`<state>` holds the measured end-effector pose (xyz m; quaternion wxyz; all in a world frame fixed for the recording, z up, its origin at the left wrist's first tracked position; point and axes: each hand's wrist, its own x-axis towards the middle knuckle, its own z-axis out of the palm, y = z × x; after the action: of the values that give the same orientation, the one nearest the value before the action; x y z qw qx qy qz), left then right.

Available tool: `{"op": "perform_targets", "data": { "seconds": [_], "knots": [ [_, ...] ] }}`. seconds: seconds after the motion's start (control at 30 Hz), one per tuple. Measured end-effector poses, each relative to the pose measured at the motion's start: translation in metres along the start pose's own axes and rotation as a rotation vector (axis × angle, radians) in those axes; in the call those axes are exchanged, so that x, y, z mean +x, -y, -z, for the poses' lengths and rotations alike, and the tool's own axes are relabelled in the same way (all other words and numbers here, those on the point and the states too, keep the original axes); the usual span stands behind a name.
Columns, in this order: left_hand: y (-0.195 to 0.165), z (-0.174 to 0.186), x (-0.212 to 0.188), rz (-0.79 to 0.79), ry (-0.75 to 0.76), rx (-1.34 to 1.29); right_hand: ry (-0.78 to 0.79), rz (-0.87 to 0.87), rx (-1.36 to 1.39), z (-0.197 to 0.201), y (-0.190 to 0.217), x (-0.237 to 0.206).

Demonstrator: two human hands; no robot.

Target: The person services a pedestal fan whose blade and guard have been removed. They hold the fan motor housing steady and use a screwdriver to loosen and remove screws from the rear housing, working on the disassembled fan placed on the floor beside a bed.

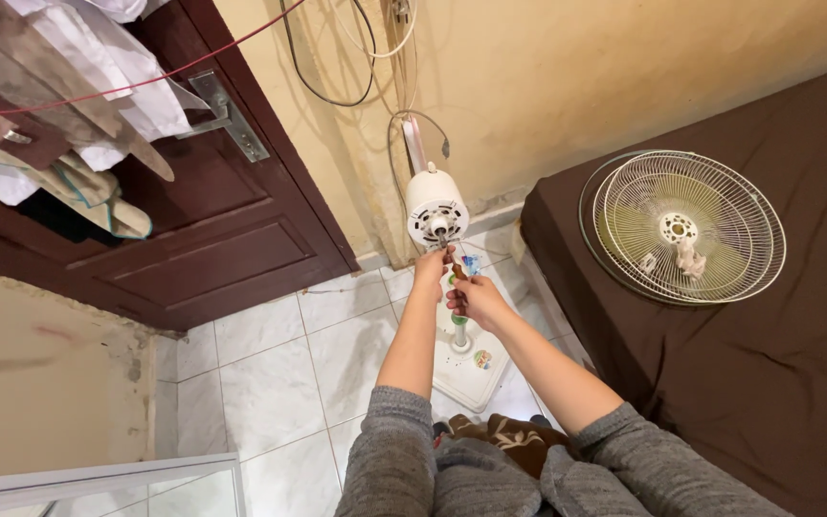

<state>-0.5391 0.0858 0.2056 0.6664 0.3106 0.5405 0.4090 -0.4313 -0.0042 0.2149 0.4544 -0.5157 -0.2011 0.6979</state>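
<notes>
Head view: looking down on a stripped pedestal fan, centre frame.
Bed: brown cover, right side; removed fan grilles lie flat on it.
Fan motor head: white, centre, against the wall; likely top-heavy, rigid plastic, steady by the housing.
Left hand: raised, fingers closed just below the shaft.
Right hand: fisted round a thin tool, probably stiff, light; take it by the handle.

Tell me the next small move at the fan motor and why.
Probably steady the motor with the left hand and ease the tool onto its bare shaft; both hands sit just below it, and the grilles lie off on the bed.
</notes>
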Motion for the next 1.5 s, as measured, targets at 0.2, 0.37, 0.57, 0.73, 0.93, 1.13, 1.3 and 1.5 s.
{"op": "perform_targets", "data": {
  "seconds": [0.2, 0.37, 0.57, 0.73, 0.93, 1.13, 1.3, 1.5],
  "knots": [
    [-0.004, 0.000, 0.004, 0.056, 0.087, -0.121, 0.053, -0.030, 0.024, -0.010, -0.006, -0.003],
    [-0.007, 0.003, 0.006, -0.037, 0.073, -0.126, -0.097, 0.227, -0.434, -0.013, -0.005, -0.002],
    [-0.005, -0.002, 0.005, -0.125, 0.002, -0.100, -0.180, 0.323, -0.539, -0.013, -0.001, 0.000],
    [-0.008, 0.003, 0.000, 0.028, 0.003, -0.085, -0.027, 0.174, -0.154, -0.014, -0.001, 0.002],
    [-0.012, 0.003, 0.002, 0.036, 0.074, 0.033, 0.031, 0.041, -0.031, -0.016, -0.004, 0.002],
    [-0.013, -0.005, 0.006, -0.130, 0.035, -0.037, -0.098, 0.146, -0.234, -0.014, -0.002, -0.002],
    [-0.010, -0.010, 0.005, -0.143, -0.061, -0.021, -0.141, 0.122, -0.072, -0.014, 0.000, 0.002],
    [-0.001, -0.008, 0.001, -0.072, 0.011, -0.071, -0.105, 0.069, 0.128, -0.017, 0.001, 0.005]
  ]
}}
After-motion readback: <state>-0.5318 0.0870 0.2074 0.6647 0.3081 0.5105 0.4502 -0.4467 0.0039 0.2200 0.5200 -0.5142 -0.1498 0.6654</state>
